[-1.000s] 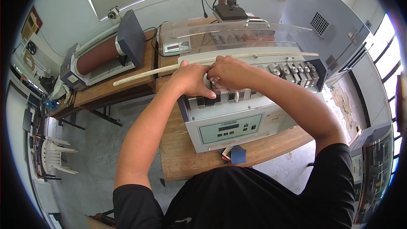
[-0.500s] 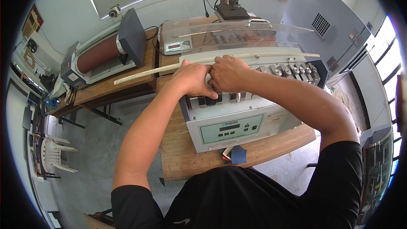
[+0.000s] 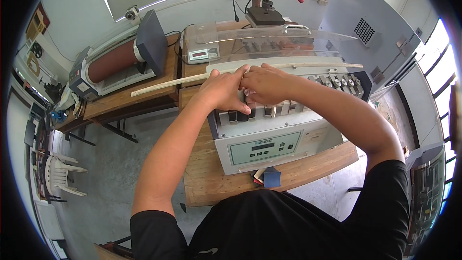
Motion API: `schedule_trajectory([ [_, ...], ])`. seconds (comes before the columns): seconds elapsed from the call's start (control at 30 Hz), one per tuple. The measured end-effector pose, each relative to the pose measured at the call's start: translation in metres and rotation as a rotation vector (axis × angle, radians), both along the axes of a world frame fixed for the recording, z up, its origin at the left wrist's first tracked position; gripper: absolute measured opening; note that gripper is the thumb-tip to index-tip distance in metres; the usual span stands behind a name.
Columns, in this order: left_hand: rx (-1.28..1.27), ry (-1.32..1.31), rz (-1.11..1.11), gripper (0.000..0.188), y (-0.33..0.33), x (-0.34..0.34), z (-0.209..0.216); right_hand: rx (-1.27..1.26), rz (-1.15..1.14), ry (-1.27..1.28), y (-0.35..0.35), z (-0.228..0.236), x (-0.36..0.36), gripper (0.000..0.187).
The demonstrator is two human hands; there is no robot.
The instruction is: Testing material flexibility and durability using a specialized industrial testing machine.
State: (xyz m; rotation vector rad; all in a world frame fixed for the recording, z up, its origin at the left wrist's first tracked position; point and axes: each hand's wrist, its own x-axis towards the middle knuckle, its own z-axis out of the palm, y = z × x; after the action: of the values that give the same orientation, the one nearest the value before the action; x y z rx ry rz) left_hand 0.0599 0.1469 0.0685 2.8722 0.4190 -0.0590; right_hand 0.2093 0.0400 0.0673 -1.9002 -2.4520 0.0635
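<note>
Both of my hands work at the left end of a row of metal clamps point(image 3: 343, 82) on top of a grey bench machine point(image 3: 313, 137). My left hand point(image 3: 222, 90) is closed about one clamp, its thumb low on the front and its fingers reaching over the top. Beside it, my right hand point(image 3: 268, 84) has curled fingers at the same clamp, where a bit of shiny metal shows between the hands. The fingers hide most of that clamp. Behind the hands a long pale wooden stick point(image 3: 163, 85) lies across the machine and sticks out to the left.
A clear hinged cover point(image 3: 284, 38) stands raised behind the clamps. Small coloured sheets point(image 3: 272, 177) lie at the wooden table's point(image 3: 202, 183) front. A digital scale point(image 3: 198, 55) and a drill press point(image 3: 264, 15) stand behind; a red-brown roller machine point(image 3: 113, 60) is at left.
My right hand's fingers have shifted slightly at the clamp, and more shiny metal shows between the hands. My left fingers reach a little further over the top. The view has moved slightly.
</note>
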Motion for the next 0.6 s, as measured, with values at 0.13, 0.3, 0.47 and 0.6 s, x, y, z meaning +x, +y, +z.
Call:
schedule_trajectory([
  [0.13,-0.043,0.091,0.042,0.124,-0.003,0.0,0.01,-0.023,0.107,-0.064,0.002,0.005,0.001,0.021],
  [0.3,-0.02,0.022,0.011,0.124,0.0,0.001,0.002,0.154,0.159,-0.29,0.0,-0.01,0.002,0.023],
  [0.47,-0.049,0.104,0.048,0.125,-0.001,0.001,0.007,0.108,0.162,-0.347,0.002,-0.009,-0.001,0.029],
  [0.6,-0.033,0.078,0.035,0.124,0.0,0.002,0.003,0.111,0.189,-0.378,0.0,-0.006,-0.002,0.036],
])
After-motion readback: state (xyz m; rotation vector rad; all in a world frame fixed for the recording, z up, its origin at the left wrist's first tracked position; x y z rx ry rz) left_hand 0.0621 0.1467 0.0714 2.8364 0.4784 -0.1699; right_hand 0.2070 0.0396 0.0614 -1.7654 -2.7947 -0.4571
